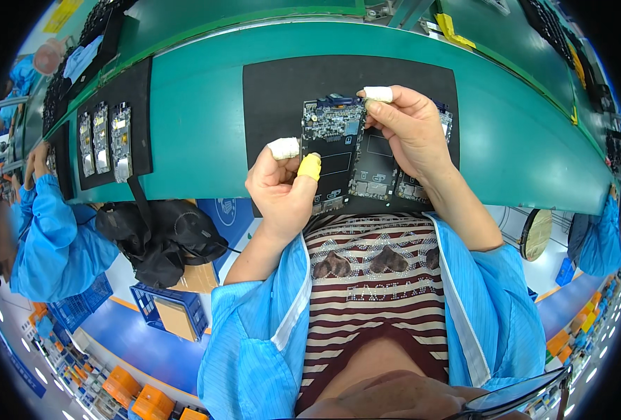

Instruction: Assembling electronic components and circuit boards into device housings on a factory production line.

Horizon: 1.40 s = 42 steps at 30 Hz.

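A circuit board point(333, 127) with a dark lower part and a densely populated upper end is held between my two hands above a black mat point(275, 87). My left hand point(282, 194) pinches its left edge, with a white cover on one finger and a yellow one on the thumb. At the upper right corner, my right hand point(417, 136) has thumb and index finger closed; the index finger wears a white cover. A second board point(375, 164) lies just right of the held one. Further right, another board point(444, 120) is partly hidden by my right hand and wrist.
Several narrow circuit boards point(121, 140) rest on another black mat point(142, 91) at the left of the green table point(198, 105). A co-worker in a blue sleeve point(61, 238) sits at the left. A black bag point(163, 238) is below the table edge; a round stool point(536, 234) stands right.
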Available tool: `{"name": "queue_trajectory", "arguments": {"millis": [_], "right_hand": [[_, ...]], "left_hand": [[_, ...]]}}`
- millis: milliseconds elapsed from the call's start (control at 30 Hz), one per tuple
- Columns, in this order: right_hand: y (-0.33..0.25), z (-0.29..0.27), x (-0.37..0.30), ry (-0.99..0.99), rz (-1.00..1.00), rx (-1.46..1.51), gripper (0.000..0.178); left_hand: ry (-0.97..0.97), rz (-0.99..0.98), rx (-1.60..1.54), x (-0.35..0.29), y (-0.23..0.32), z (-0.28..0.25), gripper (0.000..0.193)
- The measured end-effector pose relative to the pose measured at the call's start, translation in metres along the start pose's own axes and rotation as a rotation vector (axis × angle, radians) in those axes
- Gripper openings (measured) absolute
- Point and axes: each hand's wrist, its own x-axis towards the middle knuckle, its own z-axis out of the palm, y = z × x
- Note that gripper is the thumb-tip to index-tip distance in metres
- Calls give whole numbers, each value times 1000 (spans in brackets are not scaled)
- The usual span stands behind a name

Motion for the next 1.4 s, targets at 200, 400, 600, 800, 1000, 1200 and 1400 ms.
{"name": "queue_trajectory", "arguments": {"millis": [200, 400, 600, 800, 1000, 1200, 1400], "right_hand": [[3, -4, 1, -2, -25, -2, 12], [6, -7, 3, -6, -6, -48, 14], [-26, -27, -7, 42, -156, -313, 33], [-59, -77, -40, 228, -218, -446, 34], [-57, -112, -74, 372, -167, -696, 36], [-43, -116, -85, 319, -21, -883, 43], [-24, -109, -79, 529, -58, -961, 47]], "left_hand": [[-9, 119, 211, -5, -4, -2, 18], [-18, 88, 183, 1, 1, 1, 17], [-44, -146, 110, 31, -10, -14, 12], [13, -202, 398, 36, -18, -28, 19], [-49, 101, 1311, 22, 5, -48, 38], [-135, -57, 1136, 16, 5, -56, 43], [-334, -157, 858, 36, -15, -53, 48]]}}
